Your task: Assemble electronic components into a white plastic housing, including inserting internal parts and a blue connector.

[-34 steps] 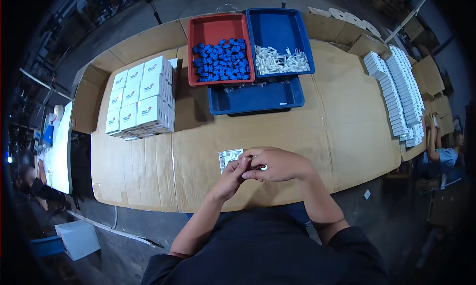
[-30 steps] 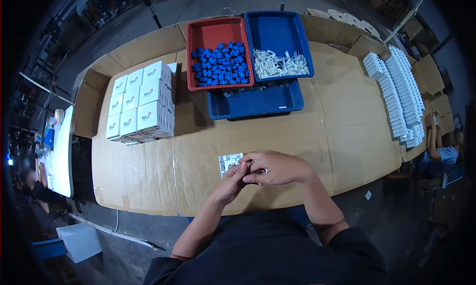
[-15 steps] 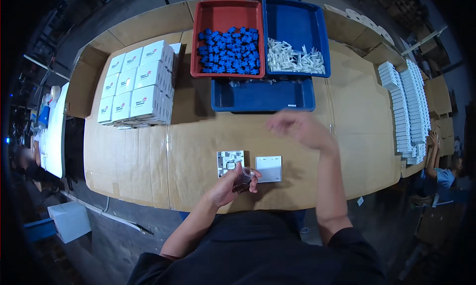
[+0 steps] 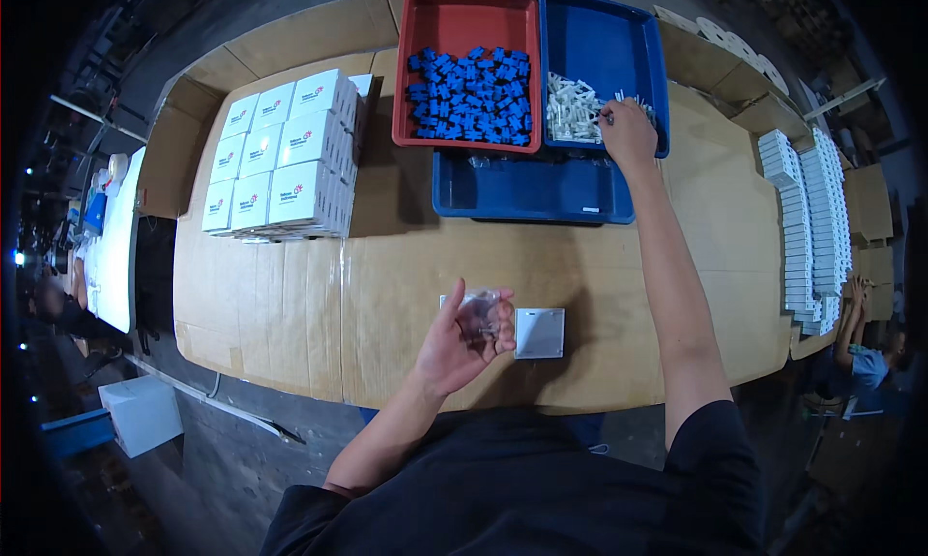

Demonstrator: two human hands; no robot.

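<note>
My left hand (image 4: 459,348), palm up above the near part of the table, has its fingers curled round a small clear plastic bag (image 4: 478,312). What lies inside the bag is hard to make out. Just right of that hand a flat white square box (image 4: 539,334) lies on the cardboard. Another small box is almost wholly hidden behind the hand. My right hand (image 4: 630,132) reaches far forward into the blue tray (image 4: 594,34), its fingers bent down among small white plastic pieces (image 4: 572,109). Whatever is between those fingertips is hidden.
Left of that tray stands a red tray (image 4: 466,22) of small blue plastic parts (image 4: 471,97). A lower blue tray (image 4: 532,189) sits in front. Stacked white boxes (image 4: 280,160) stand at left, flat box piles (image 4: 800,227) at right. Another person's arm (image 4: 853,319) shows far right.
My right hand has moved forward and right, from above the table into the blue tray's white pieces. My left hand has turned more palm up, still with the bag. The whole view has shifted slightly.
</note>
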